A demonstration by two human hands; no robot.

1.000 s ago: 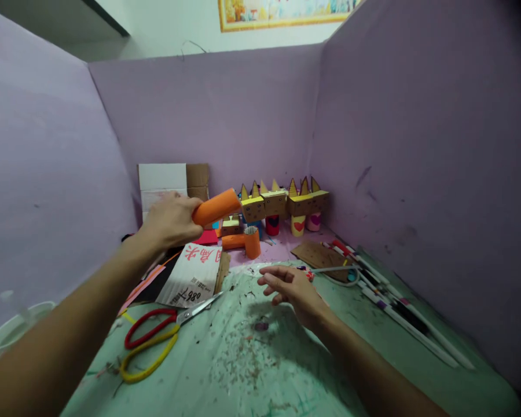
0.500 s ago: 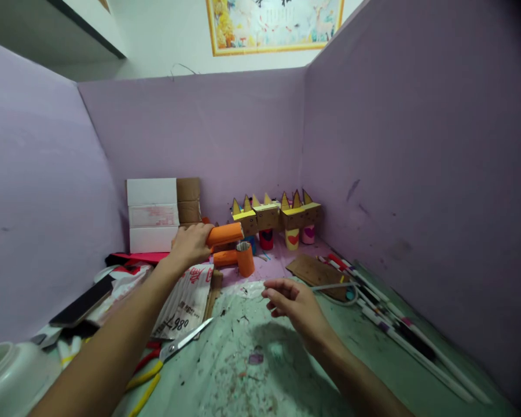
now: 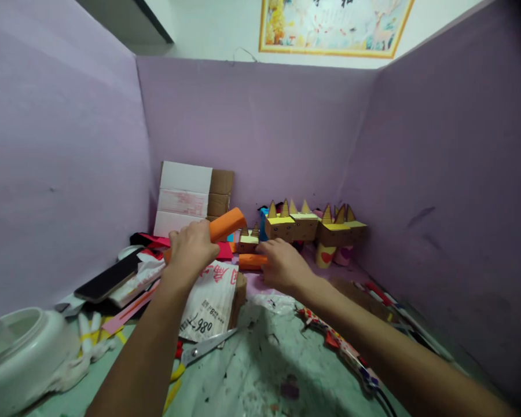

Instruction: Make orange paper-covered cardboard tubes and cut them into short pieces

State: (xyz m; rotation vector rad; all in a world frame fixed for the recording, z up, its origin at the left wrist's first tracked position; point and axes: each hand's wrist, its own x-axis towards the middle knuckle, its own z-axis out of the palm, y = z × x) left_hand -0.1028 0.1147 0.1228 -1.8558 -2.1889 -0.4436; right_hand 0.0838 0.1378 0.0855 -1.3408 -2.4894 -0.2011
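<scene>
My left hand [image 3: 194, 246] is wrapped round an orange paper tube [image 3: 228, 224], held above the clutter with one end sticking out to the right. My right hand [image 3: 284, 266] has its fingers curled over the right end of another orange tube [image 3: 252, 262], which lies low at the back of the table. The hand hides that end and whatever joins it. Just behind stands a small cardboard box figure [image 3: 248, 238] with pointed ears. Larger cardboard box heads [image 3: 290, 227] with yellow tops and pointed ears stand further right, some on coloured tubes [image 3: 325, 255].
Yellow-handled scissors [image 3: 208, 346] lie open beside a printed white packet [image 3: 211, 301]. At left are a black phone-like slab [image 3: 108, 275] and a white pot [image 3: 30, 347]. A patterned, corded stick [image 3: 342, 350] lies under my right forearm. Purple walls [image 3: 252, 127] enclose the table.
My right hand has reached forward and left onto the low orange tube. The left hand still holds its tube, now tilted up. The view has swung left.
</scene>
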